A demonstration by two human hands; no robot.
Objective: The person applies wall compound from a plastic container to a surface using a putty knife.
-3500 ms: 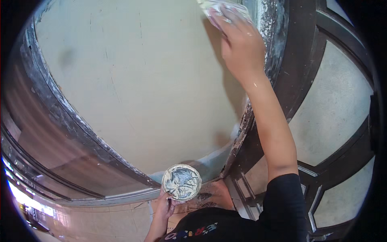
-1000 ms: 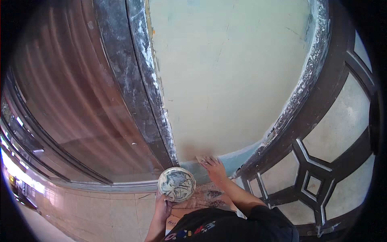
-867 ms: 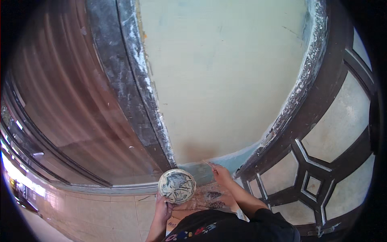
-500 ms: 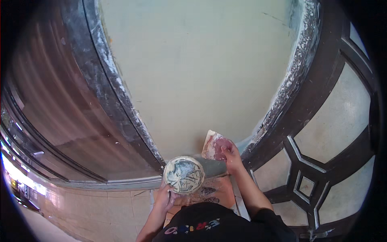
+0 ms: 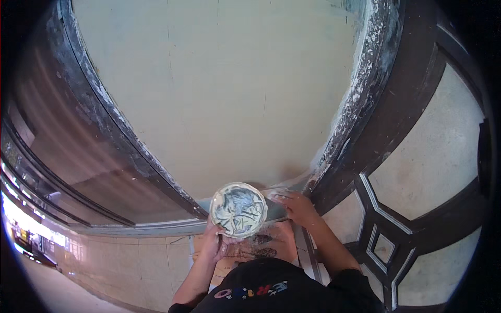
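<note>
Step in hand looks like working paste at the tub, probably loading or wiping a spreader between passes over the broad, pale, greenish-cream flat panel. Task's thing: the round, pale, open tub, low centre in front of the torso, its mouth toward the camera, with cream and grey-blue paste streaked across the inside. Left hand is closed on the near-left of the tub, thumb at the rim, other fingers mostly hidden by the tub. Right hand sits just right of the tub, back up, fingers bent and partly closed, tips toward the rim. A thin, pale, flat-looking edge shows at those fingertips — blurred, so can't tell whether the hand grips it or whether it touches the rim. Next move would call for a steady tub and a flat blade angle, then an even load carried to the panel without drips. Pose: left forearm rises from lower left, elbow low; right forearm angles up-left from lower right, beside the dark brown wooden lattice door with pale panes. White-smeared dark frame bounds the panel on the right — worth keeping the knuckles clear.
</note>
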